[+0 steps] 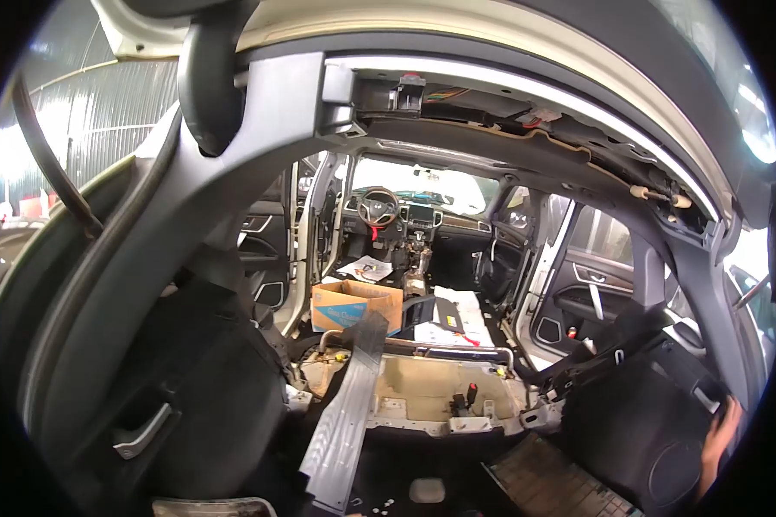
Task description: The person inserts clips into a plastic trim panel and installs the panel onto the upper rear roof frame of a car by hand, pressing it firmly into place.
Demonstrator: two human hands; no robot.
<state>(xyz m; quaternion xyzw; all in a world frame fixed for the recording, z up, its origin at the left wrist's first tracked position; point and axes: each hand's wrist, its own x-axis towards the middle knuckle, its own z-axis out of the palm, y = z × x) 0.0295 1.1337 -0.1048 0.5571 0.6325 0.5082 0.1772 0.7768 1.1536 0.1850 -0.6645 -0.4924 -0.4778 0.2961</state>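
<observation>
At the far right edge, my right hand rests against the black side trim panel of a stripped car's cargo area, beside the grey pillar trim. Its fingers point upward and look stretched out, partly cut off by the dark lens border. Just left of the fingertips is a silver handle set into that panel. My left hand is out of view.
A long grey trim strip leans across the bare metal floor pan. A cardboard box stands in the cabin, with the steering wheel beyond. A ribbed dark panel lies at lower right.
</observation>
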